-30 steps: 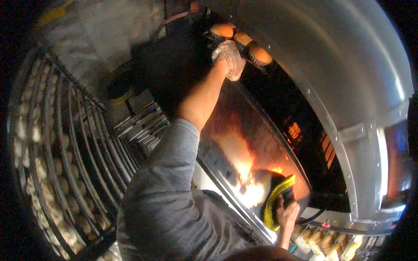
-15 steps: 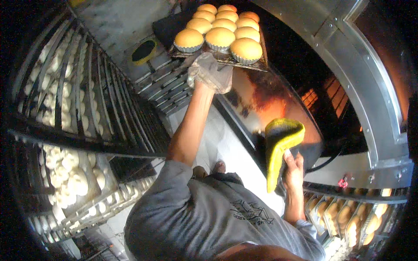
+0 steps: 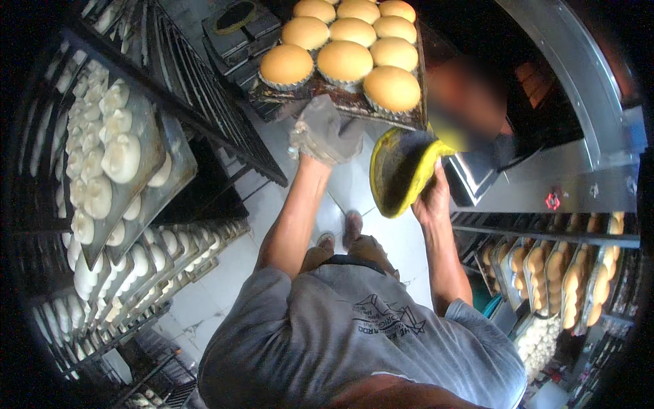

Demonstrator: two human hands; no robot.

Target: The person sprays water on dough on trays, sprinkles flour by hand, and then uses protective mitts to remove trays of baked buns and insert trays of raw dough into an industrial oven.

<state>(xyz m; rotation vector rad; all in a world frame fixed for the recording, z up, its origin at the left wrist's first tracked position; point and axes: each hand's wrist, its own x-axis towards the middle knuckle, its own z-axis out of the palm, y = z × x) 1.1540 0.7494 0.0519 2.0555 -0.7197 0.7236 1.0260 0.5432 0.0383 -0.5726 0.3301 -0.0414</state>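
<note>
A dark baking tray (image 3: 276, 97) holds several golden-topped buns (image 3: 345, 63) in fluted metal cups. My left hand (image 3: 327, 136), wrapped in a worn grey cloth mitt, is closed on the tray's near edge. The mitt covers its fingers. My right hand (image 3: 434, 194) grips a dark oven pad (image 3: 403, 168) with a thick yellow border, thumb on the outer side. This pad is bent into a curve just below the tray's near right corner; whether the two touch I cannot tell.
Racks on the left carry trays of pale dough pieces (image 3: 122, 158). At right is a metal oven frame (image 3: 594, 112) with a red knob (image 3: 552, 200). Below it, a rack holds browned bread (image 3: 535, 273). A tiled floor (image 3: 272, 204) lies around my feet.
The tray of buns has come closer to me, in my left hand. My right hand has raised the yellow-edged pad leftward toward the tray. My view has turned, showing more floor.
</note>
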